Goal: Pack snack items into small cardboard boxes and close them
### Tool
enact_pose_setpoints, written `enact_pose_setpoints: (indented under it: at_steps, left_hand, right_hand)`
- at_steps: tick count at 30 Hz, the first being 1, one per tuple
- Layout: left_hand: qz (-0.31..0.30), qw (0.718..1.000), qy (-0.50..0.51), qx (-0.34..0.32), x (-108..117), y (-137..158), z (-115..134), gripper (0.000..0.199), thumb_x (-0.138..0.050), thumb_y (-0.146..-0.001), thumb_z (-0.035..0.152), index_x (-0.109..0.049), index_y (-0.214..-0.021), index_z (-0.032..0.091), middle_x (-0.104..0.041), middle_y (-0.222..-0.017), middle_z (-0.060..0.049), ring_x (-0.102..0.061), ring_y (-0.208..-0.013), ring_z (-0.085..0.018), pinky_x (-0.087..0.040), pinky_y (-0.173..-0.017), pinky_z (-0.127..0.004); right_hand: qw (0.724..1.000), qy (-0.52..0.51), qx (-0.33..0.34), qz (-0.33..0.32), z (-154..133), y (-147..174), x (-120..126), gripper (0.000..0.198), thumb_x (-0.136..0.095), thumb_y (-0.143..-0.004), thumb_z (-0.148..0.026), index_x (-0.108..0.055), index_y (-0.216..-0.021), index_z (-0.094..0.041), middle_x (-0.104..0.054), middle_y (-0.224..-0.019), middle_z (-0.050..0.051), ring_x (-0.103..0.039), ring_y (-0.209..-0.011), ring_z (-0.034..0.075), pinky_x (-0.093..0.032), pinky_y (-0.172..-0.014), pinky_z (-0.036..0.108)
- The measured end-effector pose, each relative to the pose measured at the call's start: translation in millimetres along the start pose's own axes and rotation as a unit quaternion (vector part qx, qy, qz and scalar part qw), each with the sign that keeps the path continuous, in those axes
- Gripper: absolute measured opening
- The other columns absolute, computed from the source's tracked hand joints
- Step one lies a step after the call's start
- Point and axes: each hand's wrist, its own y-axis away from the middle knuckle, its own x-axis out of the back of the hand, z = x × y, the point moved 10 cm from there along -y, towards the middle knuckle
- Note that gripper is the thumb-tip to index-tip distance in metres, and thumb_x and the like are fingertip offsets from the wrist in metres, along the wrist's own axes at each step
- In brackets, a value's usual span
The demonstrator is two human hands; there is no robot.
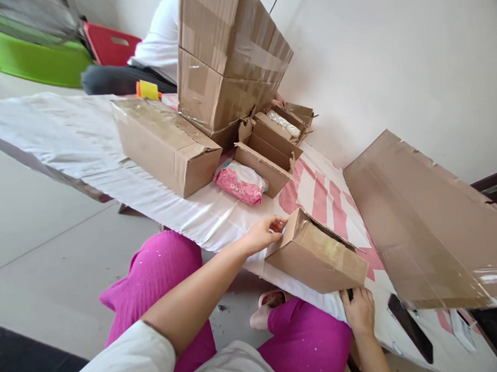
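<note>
A small cardboard box [317, 263] lies at the front edge of the cloth-covered table, a strip of tan tape along its upper side and a gap along the far edge. My left hand [264, 236] grips its left end, fingers bent against the cardboard. By the lower right corner, my right hand [359, 309] is closed, with a small dark object showing at its fingers; its kind is too hidden to tell. Just beyond my left hand is a pink pack of wipes [241, 183], leaning against an open cardboard box [263, 167].
A closed long carton [167, 144] sits left, beside tall stacked cartons [204, 88]. Behind them a person [158, 40] sits, partly hidden. At right stand a large cardboard panel [431, 225] and a black phone [411, 329]. An open box with a wrapped item [284, 122] is farther back.
</note>
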Motion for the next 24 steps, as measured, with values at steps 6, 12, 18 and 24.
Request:
enact_pose_setpoints:
  at_steps: [6,12,18,24]
  left_hand:
    - [-0.003,0.998,0.044,0.044,-2.8,-4.3,-15.8,0.029,-0.07,-0.063,0.019,-0.062,-0.09,0.015,-0.055,-0.068,0.004,-0.053,-0.064,-0.011,-0.04,-0.064,-0.024]
    - [0.003,0.995,0.061,0.075,-1.4,-3.1,-21.8,0.029,-0.076,-0.059,0.027,-0.06,-0.081,0.016,-0.056,-0.068,0.003,-0.052,-0.064,-0.011,-0.037,-0.059,-0.023]
    - [0.022,0.996,0.065,0.057,0.6,-3.7,-19.5,0.026,-0.075,-0.057,0.027,-0.055,-0.07,0.016,-0.054,-0.063,0.004,-0.048,-0.059,-0.009,-0.036,-0.057,-0.022]
    - [0.073,0.995,0.068,0.012,6.2,-3.9,-9.1,0.025,-0.072,-0.06,0.025,-0.049,-0.067,0.018,-0.05,-0.06,0.006,-0.045,-0.056,-0.008,-0.034,-0.057,-0.021]
  right_hand:
    - [0.999,-0.034,-0.006,-0.002,-0.7,0.1,2.8,0.055,-0.03,-0.091,-0.059,-0.063,-0.09,-0.016,-0.066,-0.092,0.016,-0.054,-0.093,0.031,-0.043,-0.086,0.043]
    - [0.998,-0.06,-0.027,-0.023,3.9,0.5,-1.4,0.053,-0.032,-0.09,-0.06,-0.062,-0.094,-0.016,-0.065,-0.096,0.016,-0.055,-0.096,0.03,-0.044,-0.087,0.043]
    - [0.997,-0.06,-0.035,-0.032,4.2,2.1,-3.6,0.049,-0.035,-0.09,-0.056,-0.061,-0.096,-0.016,-0.065,-0.098,0.015,-0.055,-0.099,0.03,-0.043,-0.087,0.043]
    - [0.994,-0.088,-0.052,-0.032,4.3,-0.2,-2.6,0.048,-0.037,-0.088,-0.057,-0.061,-0.094,-0.016,-0.064,-0.096,0.015,-0.055,-0.096,0.03,-0.044,-0.086,0.044]
